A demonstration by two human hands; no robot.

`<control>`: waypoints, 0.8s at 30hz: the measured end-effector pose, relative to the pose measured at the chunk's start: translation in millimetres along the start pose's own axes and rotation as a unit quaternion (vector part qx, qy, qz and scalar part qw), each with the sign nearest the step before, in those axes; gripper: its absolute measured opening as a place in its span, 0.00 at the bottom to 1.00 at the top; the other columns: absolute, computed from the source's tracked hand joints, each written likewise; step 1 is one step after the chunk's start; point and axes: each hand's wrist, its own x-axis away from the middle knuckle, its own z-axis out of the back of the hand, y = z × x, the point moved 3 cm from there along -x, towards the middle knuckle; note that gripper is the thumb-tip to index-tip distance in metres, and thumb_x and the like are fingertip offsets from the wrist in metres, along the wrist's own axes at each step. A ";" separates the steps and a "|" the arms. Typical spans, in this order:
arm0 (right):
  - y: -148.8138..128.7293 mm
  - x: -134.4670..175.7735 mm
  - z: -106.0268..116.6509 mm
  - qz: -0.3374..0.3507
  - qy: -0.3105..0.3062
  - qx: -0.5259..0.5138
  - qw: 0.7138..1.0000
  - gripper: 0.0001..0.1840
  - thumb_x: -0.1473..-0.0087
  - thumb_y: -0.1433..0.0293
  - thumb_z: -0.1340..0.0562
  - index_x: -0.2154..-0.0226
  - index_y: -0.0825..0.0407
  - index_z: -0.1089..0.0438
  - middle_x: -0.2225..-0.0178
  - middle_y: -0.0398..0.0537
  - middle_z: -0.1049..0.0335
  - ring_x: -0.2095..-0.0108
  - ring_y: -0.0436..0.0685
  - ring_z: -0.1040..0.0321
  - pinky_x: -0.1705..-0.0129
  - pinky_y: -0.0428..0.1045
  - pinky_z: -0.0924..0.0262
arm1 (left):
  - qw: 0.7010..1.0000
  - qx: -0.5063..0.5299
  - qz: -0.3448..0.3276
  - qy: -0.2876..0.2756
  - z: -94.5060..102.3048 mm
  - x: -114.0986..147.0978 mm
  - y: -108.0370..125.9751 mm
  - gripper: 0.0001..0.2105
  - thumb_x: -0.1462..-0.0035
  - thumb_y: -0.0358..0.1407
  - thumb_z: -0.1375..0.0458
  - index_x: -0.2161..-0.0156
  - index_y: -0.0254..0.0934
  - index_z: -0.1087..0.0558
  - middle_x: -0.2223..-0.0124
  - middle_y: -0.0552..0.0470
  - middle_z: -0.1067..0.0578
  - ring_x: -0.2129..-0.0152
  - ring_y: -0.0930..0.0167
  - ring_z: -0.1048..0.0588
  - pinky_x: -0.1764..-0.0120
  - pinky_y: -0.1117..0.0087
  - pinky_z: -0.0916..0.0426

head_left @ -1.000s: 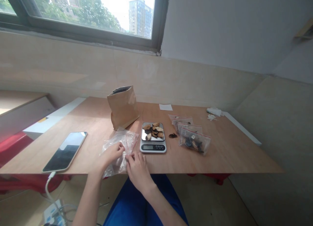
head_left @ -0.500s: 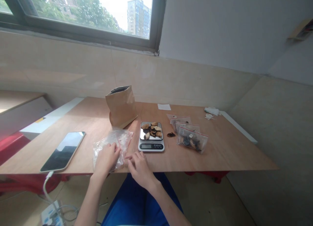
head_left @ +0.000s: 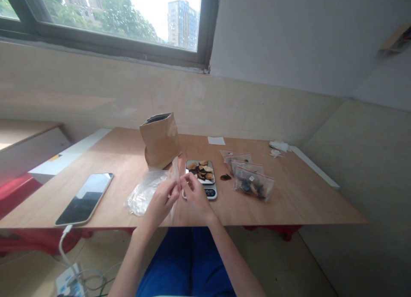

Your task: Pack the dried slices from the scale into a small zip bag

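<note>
Two hands of ours meet above the near edge of the table (head_left: 289,202), and we go through the scene from the left. Farthest left lies a phone (head_left: 85,198), screen up, with a white cable running off the table edge toward the floor. Next comes a heap of clear plastic bags (head_left: 143,194), lying flat just left of our hands. Behind it a brown paper bag (head_left: 160,138) stands upright with its mouth open.

Our left hand (head_left: 162,202) comes up from below with the forearm slanting to the right, the wrist raised off the wood and the fingers curled in, pinching one small clear bag (head_left: 175,170) between thumb and fingertips. That bag stands on end, lifted clear of the heap, and rises between our two hands in front of the scale. Our right hand (head_left: 195,198) faces the left one, forearm slanting the other way, fingers bent and closed on the same bag's edge; exactly which fingertips grip it we cannot make out, since the film is nearly see-through.

Just behind the right hand sits a small kitchen scale (head_left: 210,192), its tray loaded with tan and dark slices (head_left: 201,168). One dark piece (head_left: 225,177) lies on the wood beside it. Farther right rest several filled bags (head_left: 253,183), overlapping one another.
</note>
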 end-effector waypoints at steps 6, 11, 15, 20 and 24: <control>-9.4 0.4 17.6 0.027 -0.012 0.076 0.997 0.12 0.43 0.58 0.46 0.68 0.50 0.38 0.72 0.41 0.34 0.73 0.49 0.36 0.71 0.44 0.44 | 0.998 0.058 0.009 -0.007 -5.7 -7.5 9.5 0.10 0.44 0.39 0.53 0.75 0.38 0.39 0.75 0.55 0.35 0.77 0.73 0.36 0.72 0.73 0.40; 22.4 -9.4 49.9 0.014 0.119 0.134 0.984 0.12 0.44 0.60 0.47 0.73 0.50 0.39 0.75 0.42 0.35 0.75 0.51 0.38 0.70 0.46 0.44 | 0.981 0.086 0.097 0.142 11.5 -9.5 9.4 0.13 0.45 0.40 0.54 0.78 0.39 0.44 0.81 0.58 0.43 0.82 0.75 0.41 0.77 0.74 0.46; 33.3 -9.9 61.3 0.021 0.078 0.147 0.986 0.15 0.45 0.57 0.46 0.72 0.51 0.35 0.73 0.45 0.32 0.72 0.52 0.36 0.68 0.47 0.42 | 0.960 0.118 0.128 0.219 21.8 -10.5 10.9 0.14 0.47 0.41 0.53 0.80 0.39 0.45 0.82 0.58 0.44 0.82 0.75 0.42 0.77 0.74 0.46; 41.6 -13.0 83.2 0.082 0.176 0.254 0.947 0.17 0.42 0.62 0.51 0.58 0.53 0.33 0.57 0.55 0.32 0.55 0.58 0.37 0.52 0.54 0.41 | 0.959 0.100 0.166 0.209 24.7 -18.2 7.3 0.14 0.50 0.39 0.50 0.82 0.38 0.47 0.83 0.59 0.46 0.83 0.76 0.45 0.78 0.74 0.49; 62.6 -20.7 96.9 0.081 0.171 0.378 0.906 0.21 0.45 0.68 0.49 0.49 0.52 0.37 0.50 0.57 0.36 0.47 0.61 0.43 0.45 0.60 0.50 | 0.959 0.100 0.199 0.175 22.3 -23.8 3.1 0.14 0.52 0.40 0.49 0.82 0.38 0.46 0.83 0.59 0.45 0.83 0.76 0.44 0.78 0.74 0.49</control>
